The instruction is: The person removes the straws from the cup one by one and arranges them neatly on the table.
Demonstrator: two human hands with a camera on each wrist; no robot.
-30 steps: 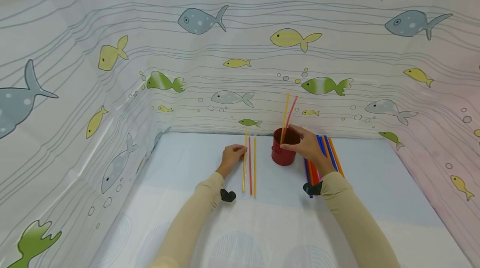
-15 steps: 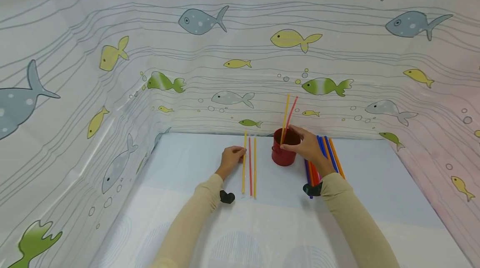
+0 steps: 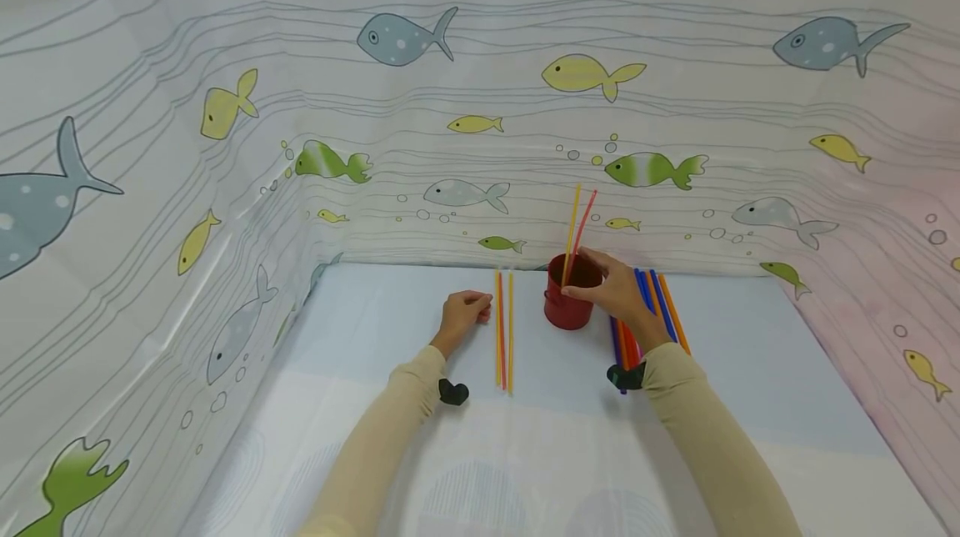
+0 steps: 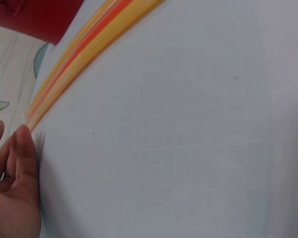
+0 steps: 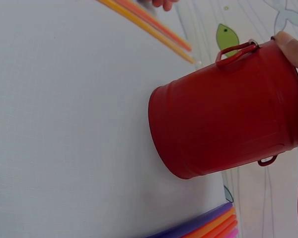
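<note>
My left hand (image 3: pixel 459 318) rests on the table just left of three thin straws, fingers loosely curled and holding nothing. These lie side by side, pointing away from me: a yellow straw (image 3: pixel 498 353), a red straw (image 3: pixel 502 353) close against it, and another yellow straw (image 3: pixel 511 337) slightly apart. In the left wrist view, the fingertips (image 4: pixel 24 130) are near the straws' far ends. My right hand (image 3: pixel 615 293) grips a small red metal bucket (image 3: pixel 567 313) at its rim, thumb on the near side. One yellow and one red straw lean upright inside it. Two side handles show in the right wrist view.
Right of the bucket, several thicker coloured tubes (image 3: pixel 672 308), blue, orange, red and pink, lie partly under my right forearm. A fish-patterned sheet (image 3: pixel 510 37) rises behind and at both sides of the pale cloth-covered table (image 3: pixel 375 295).
The leftmost yellow straw has shifted right, from my left fingertips to beside the red straw, and my left hand has let go of it. The right hand and bucket stay put.
</note>
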